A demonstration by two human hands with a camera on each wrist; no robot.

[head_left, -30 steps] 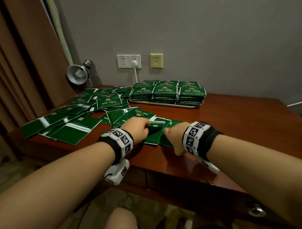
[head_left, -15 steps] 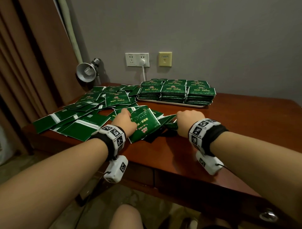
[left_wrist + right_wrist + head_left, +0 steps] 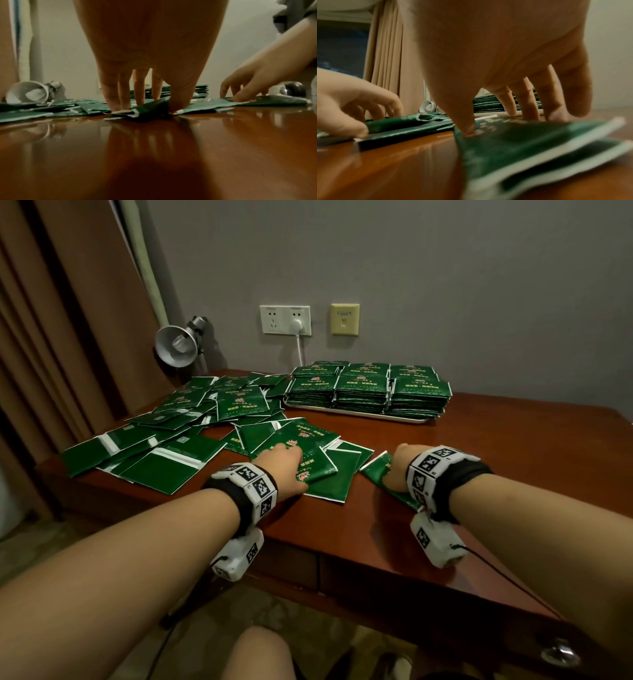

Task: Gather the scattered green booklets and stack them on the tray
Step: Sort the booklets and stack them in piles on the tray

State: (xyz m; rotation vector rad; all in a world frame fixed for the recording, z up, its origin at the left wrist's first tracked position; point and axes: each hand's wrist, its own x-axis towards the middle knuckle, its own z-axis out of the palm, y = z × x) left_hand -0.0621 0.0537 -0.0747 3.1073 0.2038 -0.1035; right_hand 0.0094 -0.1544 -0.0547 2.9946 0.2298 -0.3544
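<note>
In the head view, the fingertips of both hands are hidden behind the hands' backs. In the wrist views, the left hand (image 3: 282,470) is seen pinching a green booklet (image 3: 310,446) between thumb and fingers. The right hand (image 3: 397,467) grips a raised booklet (image 3: 522,142), blurred. Only the front rim of the tray (image 3: 359,414) shows, at 12 o'clock, beneath stacked booklets (image 3: 363,392). Scattered booklets (image 3: 178,446) lie at 10 o'clock on the glossy wooden desk (image 3: 479,446). A lamp (image 3: 176,345) and a curtain (image 3: 51,337) are noted towards 11 o'clock.

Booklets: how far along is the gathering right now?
Done: stacked booklets cover the tray. In hand: the left hand pinches a loose booklet at the near edge, and the right hand grips another booklet. Left: the scattered pile on the left of the table.
</note>
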